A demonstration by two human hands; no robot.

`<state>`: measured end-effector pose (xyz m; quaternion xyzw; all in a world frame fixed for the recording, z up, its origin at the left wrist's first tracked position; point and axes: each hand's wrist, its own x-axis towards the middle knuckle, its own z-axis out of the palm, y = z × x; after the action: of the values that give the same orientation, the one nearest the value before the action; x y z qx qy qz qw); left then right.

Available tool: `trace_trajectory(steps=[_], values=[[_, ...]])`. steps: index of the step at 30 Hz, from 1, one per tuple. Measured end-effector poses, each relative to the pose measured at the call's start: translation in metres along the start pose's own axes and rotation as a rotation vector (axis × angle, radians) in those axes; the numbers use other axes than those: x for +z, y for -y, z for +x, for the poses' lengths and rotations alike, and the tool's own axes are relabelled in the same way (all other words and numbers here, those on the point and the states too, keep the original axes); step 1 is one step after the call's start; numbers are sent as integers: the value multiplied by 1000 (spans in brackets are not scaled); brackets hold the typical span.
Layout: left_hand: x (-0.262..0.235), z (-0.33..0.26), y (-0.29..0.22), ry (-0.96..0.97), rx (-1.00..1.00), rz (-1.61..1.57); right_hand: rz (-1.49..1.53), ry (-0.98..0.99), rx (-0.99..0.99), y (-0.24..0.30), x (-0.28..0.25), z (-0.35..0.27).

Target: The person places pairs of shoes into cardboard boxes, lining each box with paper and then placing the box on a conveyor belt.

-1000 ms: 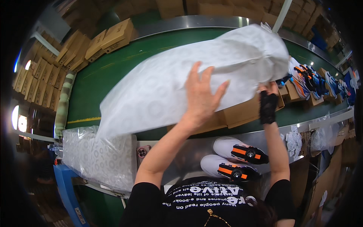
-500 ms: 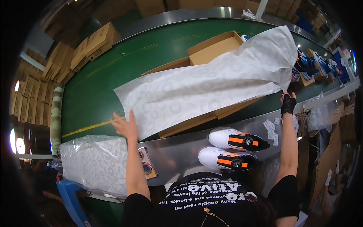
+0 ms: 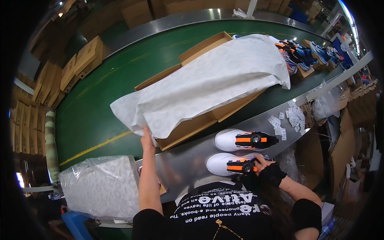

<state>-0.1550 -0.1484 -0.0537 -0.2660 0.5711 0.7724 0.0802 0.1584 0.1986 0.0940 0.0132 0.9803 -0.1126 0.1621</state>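
The left forearm rises from a short dark sleeve at 7 o'clock, running nearly straight toward 12, and ends in the bare left hand at 8 o'clock. That hand points upward in line with its wrist, slightly blurred, with some of its fingers hidden from sight. The right arm is folded tighter — its elbow bent out at 4 o'clock, the right forearm slanting back toward 10. The right hand wears a black fingerless glove reaching over the wrist; its bare fingertips point toward 10 o'clock, bent and turned inward.
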Motion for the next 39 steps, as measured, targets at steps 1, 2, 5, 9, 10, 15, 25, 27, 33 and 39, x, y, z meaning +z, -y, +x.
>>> trace_trajectory(steps=[1, 2, 5, 9, 10, 15, 25, 27, 33, 39], values=[[-6, -3, -9, -8, -2, 9, -7, 48, -4, 18, -20, 1], [-13, -5, -20, -13, -3, 24, -8, 95, -5, 30, -29, -1], [-46, 0, -50, -105, 86, 131, 157, 40, 137, 43, -10, -13], [-74, 15, -57, -172, 89, 228, 345, 170, 216, 29, 23, -18], [-78, 19, -57, -157, 62, 190, 388, 296, 211, 26, 27, -15], [-79, 32, -67, -222, 131, 417, 967, 93, 188, 45, -40, 31], [-119, 36, -110, -439, 410, 786, 1970, 133, -52, 123, -149, 185], [-128, 36, -123, -302, 422, 569, 1906, 74, 100, 126, -102, 229], [-43, -49, -195, 327, 231, -3, 1633, 194, 193, 163, 5, 309], [53, -66, -139, 724, 210, 201, 2173, 175, 141, 181, 15, 318]])
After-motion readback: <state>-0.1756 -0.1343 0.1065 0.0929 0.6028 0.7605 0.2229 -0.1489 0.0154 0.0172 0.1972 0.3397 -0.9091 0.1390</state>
